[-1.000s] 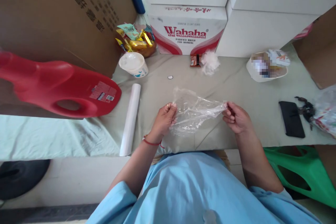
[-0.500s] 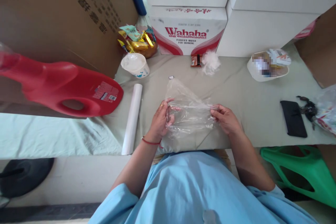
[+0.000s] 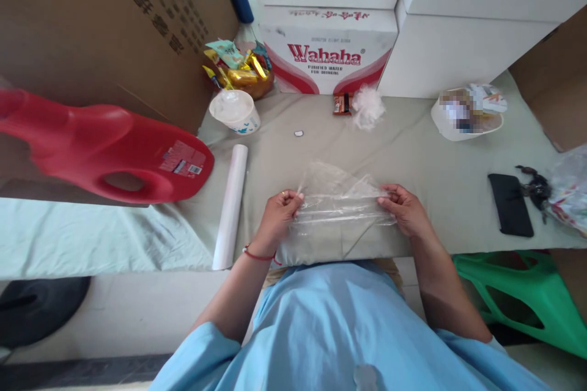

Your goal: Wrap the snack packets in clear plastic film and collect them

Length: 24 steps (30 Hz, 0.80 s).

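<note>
A clear plastic bag (image 3: 342, 201) is stretched flat just above the grey-green cloth (image 3: 413, 153) near the table's front edge. My left hand (image 3: 277, 217) pinches its left end, fingers closed, a red cord round the wrist. My right hand (image 3: 406, 211) pinches the right end, fingers closed too. Both hands sit close to my blue-shirted body. A white roll (image 3: 230, 204) lies to the left of my left hand.
A red jug (image 3: 105, 149) lies on its side at left. At the back stand a white cup (image 3: 235, 111), a bowl of sweets (image 3: 241, 76), a Wahaha box (image 3: 328, 52) and a white tuft (image 3: 367, 107). A black phone (image 3: 510, 204) lies at right, a green stool (image 3: 523, 299) below.
The bag went from a crumpled strip to opened wide, and is now pulled flatter and lower. My hands came closer together, then spread a little apart again.
</note>
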Available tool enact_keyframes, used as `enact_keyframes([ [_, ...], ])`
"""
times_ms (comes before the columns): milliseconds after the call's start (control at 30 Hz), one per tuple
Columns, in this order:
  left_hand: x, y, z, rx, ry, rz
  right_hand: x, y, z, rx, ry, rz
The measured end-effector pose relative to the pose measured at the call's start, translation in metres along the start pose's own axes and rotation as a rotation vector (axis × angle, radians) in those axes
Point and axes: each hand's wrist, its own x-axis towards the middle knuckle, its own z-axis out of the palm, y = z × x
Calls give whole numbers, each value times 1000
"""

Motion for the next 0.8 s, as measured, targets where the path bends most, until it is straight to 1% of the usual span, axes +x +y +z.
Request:
enact_keyframes([
  [100,0,-1,-3,-95,157,91,1,2,0,-11,32,-40],
  [167,-3,-4,-8,-132,204,92,2,3,0,-25,45,-72],
  [233,-9,-9,-17,-86,232,77,4,4,-1,-32,65,-88],
  [300,-16,-9,-28,43,292,111,6,5,-2,-38,73,-87],
  [333,-18,-7,-33,135,340,161,7,5,-3,-42,65,-82],
  [400,-19,5,-39,345,419,317,9,3,-4,-56,36,-68],
  [433,-16,14,-38,451,422,405,10,2,-4,-66,22,-65],
  [467,-9,23,-36,551,390,495,11,1,-4,-78,9,-66],
  [500,-1,31,-30,641,297,561,12,-1,-4,-93,-4,-69],
  [567,24,44,-12,785,111,656,13,-5,-3,-127,-34,-85],
  [600,39,47,0,849,36,679,13,-8,-3,-143,-53,-92],
  [700,79,45,37,977,-162,664,13,-15,-7,-194,-114,-91],
  [767,97,40,56,1006,-233,658,11,-20,-14,-230,-143,-93],
  [800,102,38,61,1002,-258,652,10,-23,-19,-245,-150,-97],
])
